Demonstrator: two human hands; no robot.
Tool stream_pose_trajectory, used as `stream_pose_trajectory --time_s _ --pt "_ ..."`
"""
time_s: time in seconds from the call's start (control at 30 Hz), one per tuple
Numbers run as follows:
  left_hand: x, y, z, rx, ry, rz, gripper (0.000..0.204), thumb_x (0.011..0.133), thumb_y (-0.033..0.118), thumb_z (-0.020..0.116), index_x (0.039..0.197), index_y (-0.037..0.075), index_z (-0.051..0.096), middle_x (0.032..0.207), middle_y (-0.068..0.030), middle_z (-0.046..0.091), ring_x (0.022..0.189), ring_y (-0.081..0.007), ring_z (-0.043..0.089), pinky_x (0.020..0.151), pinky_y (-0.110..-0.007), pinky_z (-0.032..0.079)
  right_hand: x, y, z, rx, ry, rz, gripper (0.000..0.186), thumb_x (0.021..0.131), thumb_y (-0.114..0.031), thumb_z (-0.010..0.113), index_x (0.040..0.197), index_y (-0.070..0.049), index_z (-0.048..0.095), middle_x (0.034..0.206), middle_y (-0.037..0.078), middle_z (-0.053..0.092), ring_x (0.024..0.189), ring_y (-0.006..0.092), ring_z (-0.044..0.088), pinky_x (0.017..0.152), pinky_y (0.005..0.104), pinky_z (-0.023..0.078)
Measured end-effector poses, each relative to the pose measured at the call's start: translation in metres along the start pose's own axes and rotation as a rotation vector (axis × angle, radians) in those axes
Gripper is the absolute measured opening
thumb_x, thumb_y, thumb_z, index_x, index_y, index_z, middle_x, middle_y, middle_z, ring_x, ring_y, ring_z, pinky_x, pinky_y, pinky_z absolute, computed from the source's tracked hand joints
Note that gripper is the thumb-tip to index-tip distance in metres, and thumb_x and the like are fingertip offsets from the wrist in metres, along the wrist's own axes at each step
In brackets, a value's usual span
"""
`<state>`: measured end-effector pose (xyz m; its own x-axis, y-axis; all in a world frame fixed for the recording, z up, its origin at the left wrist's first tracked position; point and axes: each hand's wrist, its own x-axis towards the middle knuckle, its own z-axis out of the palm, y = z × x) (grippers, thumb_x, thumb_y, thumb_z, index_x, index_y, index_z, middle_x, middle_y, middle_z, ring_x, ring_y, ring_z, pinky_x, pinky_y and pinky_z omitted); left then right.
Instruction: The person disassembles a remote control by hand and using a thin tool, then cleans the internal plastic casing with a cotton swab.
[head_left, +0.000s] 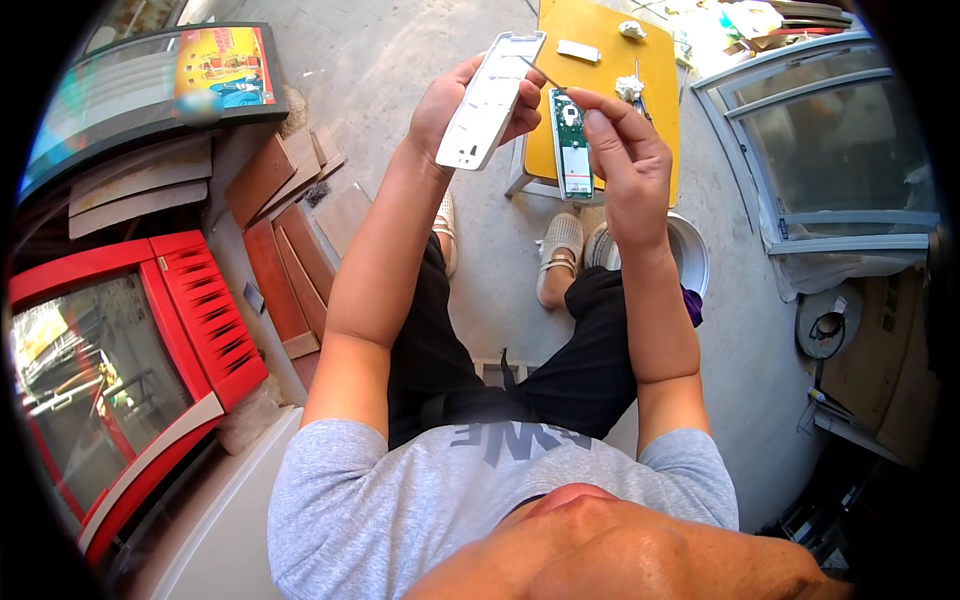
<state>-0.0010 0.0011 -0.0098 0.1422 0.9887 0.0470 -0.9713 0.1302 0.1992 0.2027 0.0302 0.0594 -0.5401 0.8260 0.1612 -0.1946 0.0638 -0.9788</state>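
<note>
My left hand (440, 112) is wrapped round a long white plastic casing half (490, 105), which looks like a remote control's shell, its hollow inner side facing up. My right hand (628, 145) pinches a thin dark pointed tool (545, 74); its tip is at the upper part of the shell, though contact cannot be made out. A green circuit board (573, 150) with a white panel lies on the near part of a yellow stool (655, 175), beside my right fingers. A small white plastic piece (578, 50) rests farther back on it.
Crumpled white tissues (628, 88) and a dark slim tool (643, 107) lie on the stool. A white bucket (690, 250) stands by my right leg. Wooden boards (280, 270) and a red cabinet (205, 310) are at left. Framed glass panels (830, 140) lean at right.
</note>
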Motion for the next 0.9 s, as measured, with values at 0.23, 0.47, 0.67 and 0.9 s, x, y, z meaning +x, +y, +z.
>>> stream_pose_trajectory --time_s 0.23,0.47,0.67,0.9 --pt "-0.001 0.005 0.003 -0.062 -0.082 -0.012 0.045 0.11 0.028 0.027 0.127 -0.005 0.051 0.114 -0.0136 0.056 0.096 -0.0207 0.063 0.1 -0.041 0.046 -0.011 0.002 0.016 -0.622 -0.092 -0.32 0.022 0.095 -0.006 0.066 0.115 -0.011 0.075 0.079 0.008 0.066 0.063 0.0187 0.061 0.058 0.0309 0.049" --pt "0.001 0.004 -0.006 -0.046 -0.168 0.01 0.058 0.111 0.039 0.026 0.144 -0.005 0.046 0.136 -0.0142 0.059 0.116 -0.0255 0.062 0.108 -0.047 0.044 -0.015 0.004 0.015 -0.891 -0.089 -0.373 0.027 0.09 -0.007 0.07 0.115 -0.016 0.075 0.071 0.005 0.058 0.061 0.0235 0.062 0.053 0.0355 0.049" --pt "0.005 -0.001 0.0 -0.019 -0.192 0.151 0.05 0.111 0.038 0.029 0.149 0.012 0.048 0.126 -0.0075 0.062 0.109 -0.0232 0.062 0.097 -0.045 0.046 -0.018 0.007 0.017 -0.986 -0.07 -0.45 0.033 0.085 -0.006 0.072 0.117 -0.017 0.075 0.073 0.004 0.056 0.061 0.0227 0.061 0.052 0.036 0.049" --pt "0.01 -0.004 0.0 -0.014 -0.204 0.198 0.051 0.11 0.042 0.028 0.15 0.016 0.047 0.119 -0.0076 0.063 0.101 -0.0233 0.066 0.087 -0.045 0.053 -0.024 0.009 0.024 -1.022 -0.073 -0.464 0.038 0.084 -0.004 0.072 0.12 -0.017 0.075 0.076 0.005 0.055 0.061 0.0211 0.06 0.055 0.0348 0.05"
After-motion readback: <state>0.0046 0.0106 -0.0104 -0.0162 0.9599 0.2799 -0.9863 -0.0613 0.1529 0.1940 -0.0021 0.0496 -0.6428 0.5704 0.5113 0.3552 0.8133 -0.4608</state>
